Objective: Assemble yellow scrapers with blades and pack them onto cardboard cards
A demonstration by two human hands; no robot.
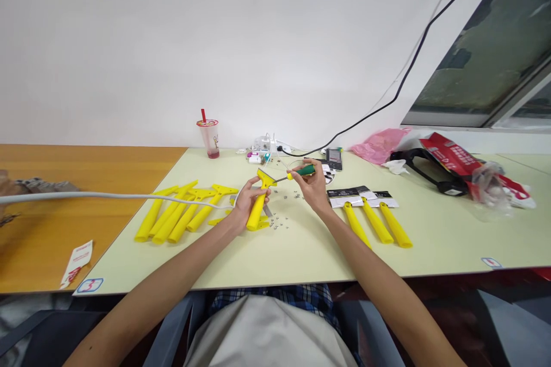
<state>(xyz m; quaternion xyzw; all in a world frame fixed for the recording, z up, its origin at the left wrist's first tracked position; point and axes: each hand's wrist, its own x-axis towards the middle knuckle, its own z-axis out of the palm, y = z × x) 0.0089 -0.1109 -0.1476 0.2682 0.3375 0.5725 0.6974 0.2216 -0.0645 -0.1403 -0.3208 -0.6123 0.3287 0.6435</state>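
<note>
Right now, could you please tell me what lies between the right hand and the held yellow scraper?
The head view shows a screwdriver, its metal shaft reaching from the right hand to the yellow scraper.

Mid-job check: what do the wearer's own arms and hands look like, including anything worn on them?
The left hand and right hand are ungloved, with slim fingers. No sleeve, watch or bracelet shows on either forearm. At the torso, a plain pale top hangs over a blue checked garment.
</note>
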